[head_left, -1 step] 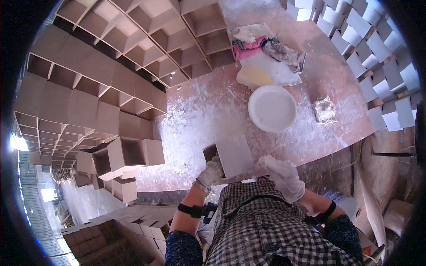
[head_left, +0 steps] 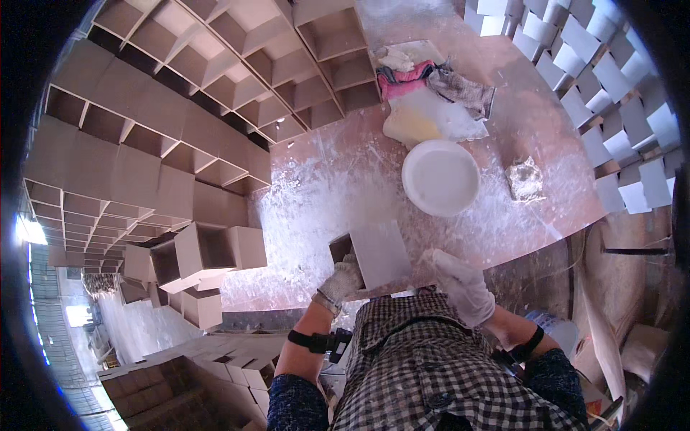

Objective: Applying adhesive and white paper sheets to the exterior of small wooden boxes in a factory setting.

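The gloved left hand [head_left: 341, 280] has its fingers curled round the near left corner of a small open box [head_left: 374, 253], which sits at the near edge of the dusty surface [head_left: 316, 187]; the gloved right hand [head_left: 460, 284] hangs just beside it at 3 o'clock, fingers loosely together and holding nothing. This looks like a box being steadied for coating, and the next move would call for the white bowl [head_left: 440, 177] at 1 o'clock. The box's inside is in shadow, and the shirt hides the surface edge
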A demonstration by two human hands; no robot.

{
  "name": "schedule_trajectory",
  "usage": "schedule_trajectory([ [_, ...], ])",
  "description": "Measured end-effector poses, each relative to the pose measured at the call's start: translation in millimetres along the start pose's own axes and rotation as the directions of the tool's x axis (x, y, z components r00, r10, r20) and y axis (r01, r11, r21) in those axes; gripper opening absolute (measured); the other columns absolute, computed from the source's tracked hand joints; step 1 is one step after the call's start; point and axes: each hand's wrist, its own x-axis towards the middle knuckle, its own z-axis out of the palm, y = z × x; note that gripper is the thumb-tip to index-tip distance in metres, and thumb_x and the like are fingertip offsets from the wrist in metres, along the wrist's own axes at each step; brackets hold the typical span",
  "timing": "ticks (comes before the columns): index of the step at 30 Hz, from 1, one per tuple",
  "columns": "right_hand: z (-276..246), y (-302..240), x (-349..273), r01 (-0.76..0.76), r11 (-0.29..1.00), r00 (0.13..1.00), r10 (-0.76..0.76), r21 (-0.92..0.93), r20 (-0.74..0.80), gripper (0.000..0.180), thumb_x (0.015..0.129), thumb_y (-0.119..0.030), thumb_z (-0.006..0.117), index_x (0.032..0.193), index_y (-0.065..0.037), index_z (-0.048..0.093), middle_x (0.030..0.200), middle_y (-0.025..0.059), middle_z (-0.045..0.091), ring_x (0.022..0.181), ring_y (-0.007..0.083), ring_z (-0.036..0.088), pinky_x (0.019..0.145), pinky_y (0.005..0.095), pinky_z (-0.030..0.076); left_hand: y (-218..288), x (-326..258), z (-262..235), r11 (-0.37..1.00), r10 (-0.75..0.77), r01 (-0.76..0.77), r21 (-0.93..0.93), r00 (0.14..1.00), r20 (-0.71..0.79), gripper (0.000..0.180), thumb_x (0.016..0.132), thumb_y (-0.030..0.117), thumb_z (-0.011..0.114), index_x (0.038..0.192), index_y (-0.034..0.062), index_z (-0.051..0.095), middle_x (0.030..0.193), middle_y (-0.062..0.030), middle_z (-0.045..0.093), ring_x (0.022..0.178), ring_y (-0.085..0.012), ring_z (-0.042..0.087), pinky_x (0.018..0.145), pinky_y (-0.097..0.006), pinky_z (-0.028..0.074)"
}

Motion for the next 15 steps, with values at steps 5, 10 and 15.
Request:
schedule_trajectory([
  [5, -2, -6, 36, 0.375, 0.881, 0.926, -0.373, -0.288, 0.063, 0.03, 0.094, -0.003, 0.045, 0.122, 0.004, 0.052, 0.119, 0.0186, 0.056, 0.109, 0.0266, 0.056, 0.096, 0.0327, 0.043, 4, 3, -16, 1.0, 0.011, -0.01, -0.022, 0.999, 0.038, 0.047, 0.084, 0.035, 0.052, 0.125, 0.0116, 0.056, 0.123, -0.0171, 0.055, 0.113, -0.034, 0.051, 0.081, -0.038, 0.049],
  [10, 26, 24, 109, 0.571, 0.631, 0.817, -0.501, -0.526, 0.286, 0.046, 0.082, 0.004, 0.045, 0.128, 0.0, 0.047, 0.127, 0.0187, 0.051, 0.121, 0.0346, 0.047, 0.101, 0.0371, 0.041, 7, 6, -37, 0.999, 0.019, -0.017, -0.033, 0.997, 0.071, 0.048, 0.085, 0.036, 0.052, 0.126, 0.0114, 0.055, 0.124, -0.0177, 0.054, 0.113, -0.0346, 0.051, 0.083, -0.038, 0.049],
  [15, 49, 10, 57, 0.618, 0.48, 0.768, -0.539, -0.623, 0.346, 0.05, 0.077, -0.003, 0.049, 0.128, -0.002, 0.048, 0.129, 0.017, 0.05, 0.12, 0.0333, 0.049, 0.101, 0.0363, 0.041, 10, -2, -32, 0.994, -0.054, 0.06, -0.095, 0.996, 0.068, 0.048, 0.087, 0.036, 0.051, 0.127, 0.0109, 0.054, 0.124, -0.0161, 0.055, 0.113, -0.0322, 0.052, 0.089, -0.038, 0.047],
])
